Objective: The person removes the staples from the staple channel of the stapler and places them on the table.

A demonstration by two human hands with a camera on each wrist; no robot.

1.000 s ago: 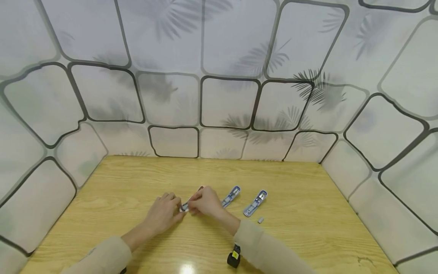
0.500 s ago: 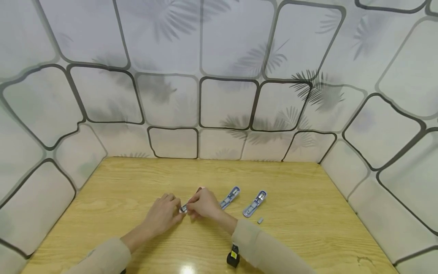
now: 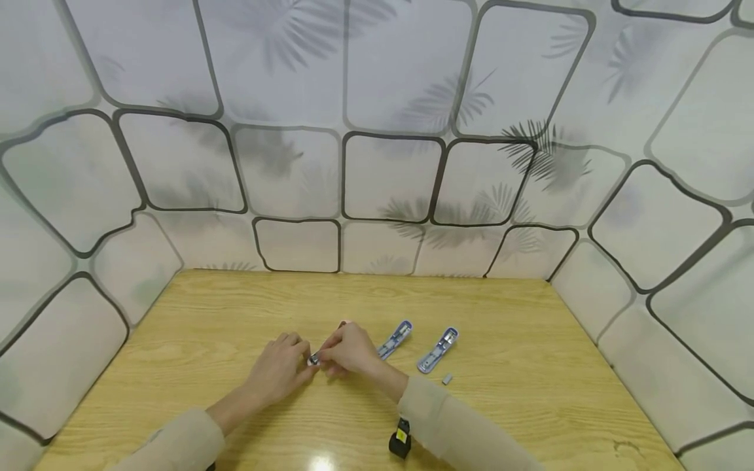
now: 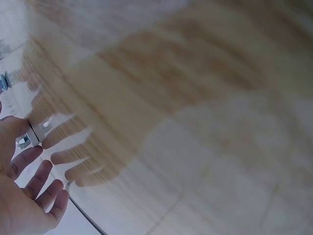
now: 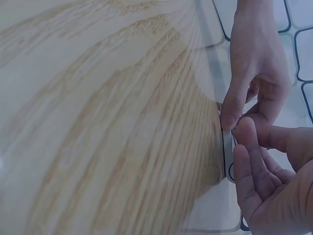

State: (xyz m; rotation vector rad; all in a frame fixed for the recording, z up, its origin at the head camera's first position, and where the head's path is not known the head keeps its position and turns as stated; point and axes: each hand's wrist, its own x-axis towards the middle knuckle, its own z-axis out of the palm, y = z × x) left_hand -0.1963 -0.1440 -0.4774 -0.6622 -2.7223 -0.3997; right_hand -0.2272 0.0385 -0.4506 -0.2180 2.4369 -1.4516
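In the head view, my left hand [image 3: 279, 366] holds the near end of a slim pale casing [image 3: 313, 360] against the table, thumb on one side and fingers on the other. My right hand [image 3: 353, 350] is bent over the same casing and covers most of its length. Its thumb and fingertips pinch a small silvery piece, mostly hidden, at the casing's near end. The right wrist view shows both hands' fingertips meeting along the casing's edge [image 5: 228, 152]. The left wrist view catches the left hand [image 4: 29, 191] with several fingers loosely bent.
Right of the hands lie two similar long blue-and-white casings, one partly behind the right hand [image 3: 394, 340] and one in full view [image 3: 438, 351], with metal parts inside. A small grey block [image 3: 447, 379] lies near them. Patterned fabric walls [image 3: 389, 176] border the wooden table [image 3: 530, 366].
My right fingertips have shifted slightly left along the casing, toward the end that my left hand holds. The left hand and the other casings have stayed put.
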